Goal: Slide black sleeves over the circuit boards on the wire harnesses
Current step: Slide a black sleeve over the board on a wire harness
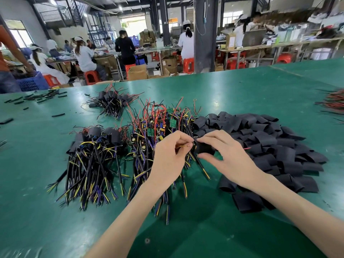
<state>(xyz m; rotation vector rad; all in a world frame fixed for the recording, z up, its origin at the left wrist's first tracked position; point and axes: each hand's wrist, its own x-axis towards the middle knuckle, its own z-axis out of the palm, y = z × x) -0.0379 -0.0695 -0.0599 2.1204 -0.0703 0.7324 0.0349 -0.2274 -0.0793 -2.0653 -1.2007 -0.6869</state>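
Note:
My left hand (168, 155) pinches the wires of one harness just left of a black sleeve (204, 148). My right hand (227, 155) grips that sleeve between thumb and fingers, and a red wire tip (247, 148) pokes out past it. The board inside is hidden. Below and behind my hands lies a pile of bare harnesses with green circuit boards (162, 125). A heap of loose black sleeves (270, 146) spreads to the right. Sleeved harnesses lie in a bundle at the left (96, 146) and another farther back (111, 101).
The green table (242, 90) also holds scattered thin black tube pieces (42, 96) at the far left and a bundle of red and black wires (333, 101) at the right edge. Several people work at benches beyond the table's far edge.

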